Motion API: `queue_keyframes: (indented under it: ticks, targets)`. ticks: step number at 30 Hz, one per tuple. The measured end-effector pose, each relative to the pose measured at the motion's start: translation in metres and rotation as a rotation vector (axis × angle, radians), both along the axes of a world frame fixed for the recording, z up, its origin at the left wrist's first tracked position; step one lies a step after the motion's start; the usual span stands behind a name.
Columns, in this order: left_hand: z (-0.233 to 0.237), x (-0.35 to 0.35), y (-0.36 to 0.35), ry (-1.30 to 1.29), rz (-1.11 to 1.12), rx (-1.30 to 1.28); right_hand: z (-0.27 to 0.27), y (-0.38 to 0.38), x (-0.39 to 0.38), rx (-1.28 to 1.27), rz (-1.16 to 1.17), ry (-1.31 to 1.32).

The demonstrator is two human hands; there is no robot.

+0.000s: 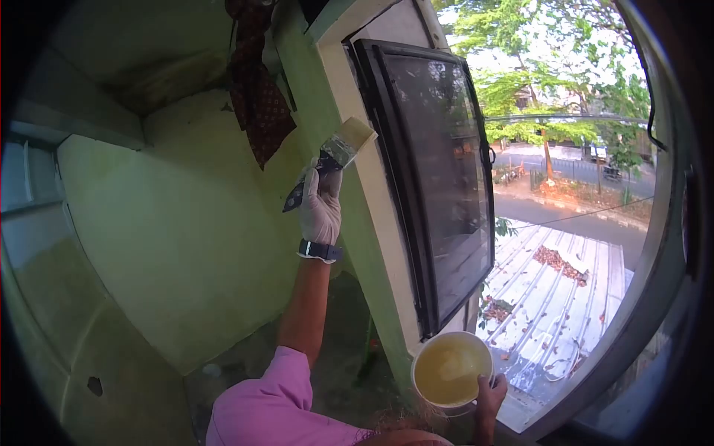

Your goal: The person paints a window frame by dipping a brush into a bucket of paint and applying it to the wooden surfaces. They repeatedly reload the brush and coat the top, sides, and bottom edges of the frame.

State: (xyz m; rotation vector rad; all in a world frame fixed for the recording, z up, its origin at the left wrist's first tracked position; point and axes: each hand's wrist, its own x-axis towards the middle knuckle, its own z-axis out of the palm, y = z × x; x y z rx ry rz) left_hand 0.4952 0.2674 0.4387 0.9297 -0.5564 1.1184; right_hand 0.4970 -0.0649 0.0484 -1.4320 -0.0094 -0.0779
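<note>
My left hand (321,212), in a pale glove with a dark band at the wrist, is raised and closed round the dark handle of a wide paint brush (343,149). The brush's pale bristles point up and right and lie against or just in front of the light window frame (357,172). At the lower right, my bare right hand (491,394) grips the rim of a round white bucket (454,369) that holds yellowish liquid. The bucket is just below the dark-framed window pane (439,178).
Greenish walls (171,238) enclose the left side. A dark red patterned cloth (258,97) hangs at the upper middle. Past the window opening lie a corrugated roof (550,297) with dry leaves, a road and trees. Dark floor (297,320) shows below.
</note>
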Motion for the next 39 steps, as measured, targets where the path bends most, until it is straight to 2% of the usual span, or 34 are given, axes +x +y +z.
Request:
queue_keyframes:
  ticks: [5, 9, 17, 22, 27, 28, 32, 33, 34, 36, 37, 39]
  targets:
    - [0.011, 0.012, 0.002, -0.065, 0.055, 0.005, 0.001, 0.001, 0.01, 0.129, 0.058, 0.064]
    - [0.035, 0.029, -0.007, -0.123, 0.067, -0.022, -0.01, 0.001, 0.033, 0.107, 0.085, -0.014]
    - [0.097, 0.054, -0.052, -0.255, 0.076, 0.112, -0.006, -0.003, 0.039, 0.193, 0.099, 0.015]
    - [0.097, 0.059, -0.068, -0.225, -0.053, 0.014, 0.026, -0.011, 0.027, 0.164, 0.094, 0.06]
    - [0.032, 0.052, -0.105, -0.015, -0.247, -0.106, 0.031, -0.026, 0.033, 0.037, 0.078, -0.002]
    - [0.015, 0.049, -0.111, 0.062, -0.231, -0.106, 0.028, -0.028, 0.037, 0.035, 0.077, 0.019]
    - [-0.071, 0.018, -0.137, 0.379, -0.308, -0.044, 0.062, -0.042, 0.044, -0.039, 0.04, 0.011]
    - [-0.095, 0.006, -0.146, 0.458, -0.327, -0.017, 0.061, -0.049, 0.05, -0.125, 0.043, 0.042]
    - [-0.123, -0.006, -0.151, 0.49, -0.31, 0.078, 0.067, -0.051, 0.049, -0.021, 0.039, 0.022]
    - [-0.17, -0.035, -0.159, 0.608, -0.248, 0.258, 0.062, -0.062, 0.05, -0.153, -0.011, 0.084]
    - [-0.186, -0.051, -0.163, 0.664, -0.213, 0.341, 0.073, -0.069, 0.044, -0.114, 0.051, 0.121]
    - [-0.22, -0.06, -0.149, 0.581, 0.134, 1.037, 0.061, -0.068, 0.05, -0.115, 0.017, 0.097]
